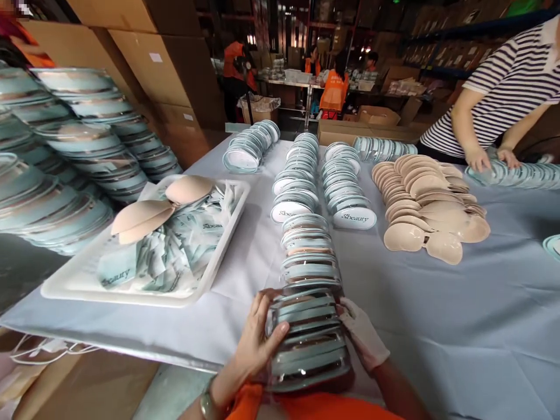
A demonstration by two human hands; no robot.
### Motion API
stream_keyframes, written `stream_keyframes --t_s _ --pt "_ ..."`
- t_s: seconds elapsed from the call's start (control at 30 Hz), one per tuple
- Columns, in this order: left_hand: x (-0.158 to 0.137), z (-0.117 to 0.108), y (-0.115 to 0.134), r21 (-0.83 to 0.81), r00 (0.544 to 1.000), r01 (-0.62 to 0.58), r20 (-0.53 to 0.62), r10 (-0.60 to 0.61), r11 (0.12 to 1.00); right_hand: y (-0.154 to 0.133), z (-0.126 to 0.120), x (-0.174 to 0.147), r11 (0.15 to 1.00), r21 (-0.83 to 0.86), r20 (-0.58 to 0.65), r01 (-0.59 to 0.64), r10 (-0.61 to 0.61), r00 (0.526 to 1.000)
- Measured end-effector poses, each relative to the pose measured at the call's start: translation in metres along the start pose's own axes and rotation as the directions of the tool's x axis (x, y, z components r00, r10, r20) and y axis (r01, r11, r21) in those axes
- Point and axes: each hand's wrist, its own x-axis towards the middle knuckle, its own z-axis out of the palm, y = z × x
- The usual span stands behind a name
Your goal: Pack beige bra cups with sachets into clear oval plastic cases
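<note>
My left hand [258, 338] is bare, with a bangle at the wrist. Its fingers and thumb press the left side of a row of clear plastic cases with pale blue edging [308, 344], close to my body. On the opposite side, my right hand [364, 337] wears a white glove and holds the same cases; part of its fingers is hidden behind them. More packed cases [306, 248] continue the row directly ahead. Beyond it stand further rows, and one front case [354, 218] shows an "Sbeauty" label.
Left on the table [249, 256] lies a white tray [188, 297] with pale blue packets [175, 251] and beige bra cups [144, 219]. Several beige cups [422, 198] are heaped at right. Tall case stacks [87, 122] and cartons [153, 64] stand left. A co-worker's hands [479, 157] touch cases at far right.
</note>
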Motion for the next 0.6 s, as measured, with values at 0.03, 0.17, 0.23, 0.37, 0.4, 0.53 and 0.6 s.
stream_keyframes --t_s 0.03,0.17,0.23,0.37,0.4,0.53,0.6 --pt "0.008 -0.004 0.005 0.028 0.999 0.025 0.035 -0.026 0.999 -0.002 0.0 0.002 0.998 -0.066 0.023 -0.007 0.008 1.0" --pt "0.046 -0.025 0.027 -0.068 0.953 0.113 0.289 -0.089 0.991 -0.014 0.002 0.005 0.976 -0.211 0.073 -0.047 0.064 0.995" --pt "0.062 -0.035 0.033 -0.163 0.903 0.148 0.425 -0.066 0.975 -0.018 0.0 0.007 0.972 -0.227 0.099 -0.056 0.08 0.992" --pt "0.076 -0.041 0.032 -0.253 0.853 0.192 0.521 -0.034 0.948 -0.025 -0.02 0.008 0.943 -0.332 0.199 0.026 0.042 0.979" --pt "0.075 -0.04 0.031 -0.261 0.843 0.212 0.537 -0.041 0.942 -0.029 -0.026 0.006 0.957 -0.291 0.224 0.019 0.049 0.973" --pt "0.072 -0.032 0.029 -0.238 0.813 0.25 0.578 -0.069 0.939 -0.061 -0.015 -0.001 0.985 -0.143 0.253 -0.092 0.126 0.959" --pt "0.074 -0.03 0.029 -0.256 0.809 0.227 0.587 -0.035 0.94 -0.077 0.019 -0.007 0.922 -0.387 0.26 0.029 0.079 0.962"
